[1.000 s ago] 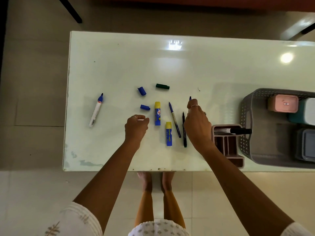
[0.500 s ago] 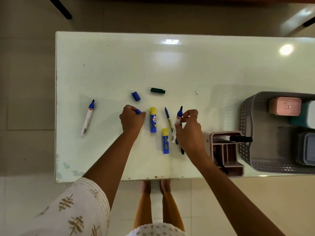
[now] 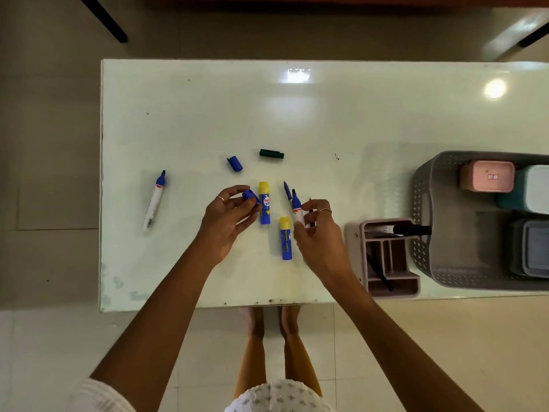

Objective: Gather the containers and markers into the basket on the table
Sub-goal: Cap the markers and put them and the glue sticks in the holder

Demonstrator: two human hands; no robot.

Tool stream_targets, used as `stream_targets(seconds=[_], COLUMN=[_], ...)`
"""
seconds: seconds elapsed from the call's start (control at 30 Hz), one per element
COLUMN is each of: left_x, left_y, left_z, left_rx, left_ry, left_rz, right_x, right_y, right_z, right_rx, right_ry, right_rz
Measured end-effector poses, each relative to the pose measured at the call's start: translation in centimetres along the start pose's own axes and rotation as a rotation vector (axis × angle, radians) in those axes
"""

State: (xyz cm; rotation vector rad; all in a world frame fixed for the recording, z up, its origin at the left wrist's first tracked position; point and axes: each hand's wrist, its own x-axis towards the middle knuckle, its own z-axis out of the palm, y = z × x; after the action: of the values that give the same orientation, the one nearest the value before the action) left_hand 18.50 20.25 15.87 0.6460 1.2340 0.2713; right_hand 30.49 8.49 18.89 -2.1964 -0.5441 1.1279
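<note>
My left hand [image 3: 228, 217] pinches a blue cap [image 3: 249, 194] between thumb and fingertips, lifted just left of a glue stick [image 3: 264, 203] lying on the table [image 3: 326, 114]. My right hand [image 3: 319, 230] is closed around an uncapped blue marker [image 3: 297, 206], tip pointing away from me; a thin black pen seems to be caught in the same grip, though I cannot tell for sure. A second glue stick [image 3: 285, 238] lies just left of that hand, and a blue pen [image 3: 287, 190] just beyond it. Farther out lie another blue cap [image 3: 234, 163], a green cap [image 3: 271, 154] and, well to the left, a second uncapped marker [image 3: 154, 200]. To the right, a pink organiser [image 3: 386, 257] touches the grey basket [image 3: 421, 221], which holds the containers [image 3: 487, 176].
</note>
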Motion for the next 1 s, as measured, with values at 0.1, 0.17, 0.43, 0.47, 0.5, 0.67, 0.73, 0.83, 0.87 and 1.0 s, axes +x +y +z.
stream_targets(seconds=[0.1, 0.17, 0.43, 0.47, 0.5, 0.67, 0.73, 0.83, 0.87, 1.0], left_x=[-1.4, -2.2, -4.5, -4.6, -4.7, -5.4, -5.6, -5.9, -5.9, -6.4], left_y=[0.1, 0.1, -0.7, -0.9, -1.1, -1.5, -1.6, -1.8, -1.8, -1.9], left_z=[0.1, 0.4, 1.3, 1.3, 1.4, 1.5, 1.6, 1.9, 1.9, 2.2], left_rx=[-0.075, -0.106, -0.088, -0.085, -0.086, -0.096, -0.075, -0.046, -0.043, -0.002], left_ry=[-0.029, -0.048, -0.084, -0.078, -0.073, -0.058, -0.054, -0.057, -0.054, -0.055], left_rz=[0.025, 0.041, 0.087, 0.087, 0.087, 0.104, 0.122, 0.145, 0.148, 0.162], right_x=[-1.9, -2.9, -5.3, -5.4, -5.5, -5.8, -6.0, -6.5, -6.7, -7.0], right_y=[0.1, 0.4, 0.2, 0.1, 0.1, 0.2, 0.3, 0.5, 0.5, 0.5], right_z=[0.2, 0.5, 0.8, 0.7, 0.7, 0.6, 0.7, 1.0, 1.0, 1.1], right_rx=[0.013, 0.001, -0.049, -0.040, -0.035, -0.049, -0.053, -0.056, -0.059, -0.064], right_ry=[-0.035, -0.069, -0.070, -0.062, -0.057, -0.043, -0.042, -0.039, -0.035, -0.004], right_rz=[-0.047, -0.093, -0.187, -0.191, -0.192, -0.193, -0.190, -0.184, -0.184, -0.190])
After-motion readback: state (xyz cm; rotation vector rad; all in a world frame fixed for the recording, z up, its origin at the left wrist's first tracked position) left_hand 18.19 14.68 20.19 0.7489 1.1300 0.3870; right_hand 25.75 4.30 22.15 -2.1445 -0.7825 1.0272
